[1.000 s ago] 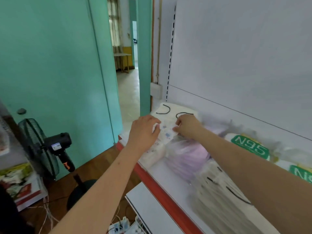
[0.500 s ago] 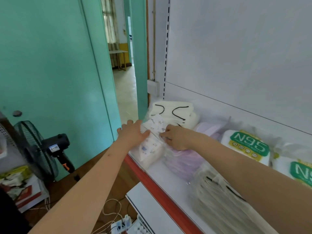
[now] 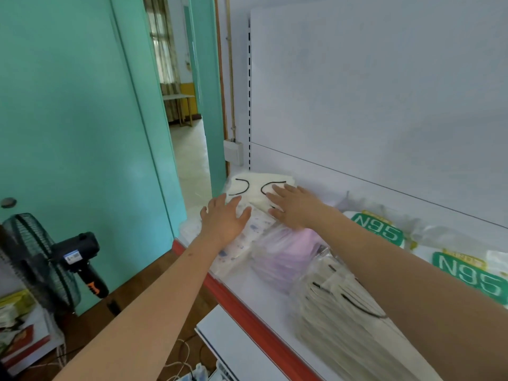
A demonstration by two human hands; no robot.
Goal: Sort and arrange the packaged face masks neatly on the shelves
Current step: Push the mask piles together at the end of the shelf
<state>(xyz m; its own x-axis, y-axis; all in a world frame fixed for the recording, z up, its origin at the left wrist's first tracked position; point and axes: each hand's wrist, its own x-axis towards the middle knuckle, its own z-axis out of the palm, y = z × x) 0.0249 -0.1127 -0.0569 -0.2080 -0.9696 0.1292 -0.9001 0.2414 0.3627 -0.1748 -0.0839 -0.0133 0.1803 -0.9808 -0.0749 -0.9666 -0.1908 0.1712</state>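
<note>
On the white shelf (image 3: 248, 281) with a red front edge lie several mask packs. My left hand (image 3: 224, 220) lies flat, fingers straight, on a white pack with small printed patterns (image 3: 247, 237) at the shelf's left end. My right hand (image 3: 295, 206) presses flat on the cream pack with black ear loops (image 3: 254, 188) behind it. A pink pack (image 3: 288, 254) sits just right of the patterned one, partly under my right wrist. A beige pack with black loops (image 3: 343, 320) lies nearer me. Two green-labelled N95 packs (image 3: 379, 229) stand against the back panel.
A lower white shelf (image 3: 233, 345) juts out below. A standing fan (image 3: 41, 265) and a black hand-held device are on the left by the teal wall. Cables and a power strip lie on the wooden floor. An open doorway is beyond the shelf's left end.
Both hands let go of the patterned pack they were pinching and spread flat. The right hand moved back onto the cream pack; the left now rests on the patterned pack.
</note>
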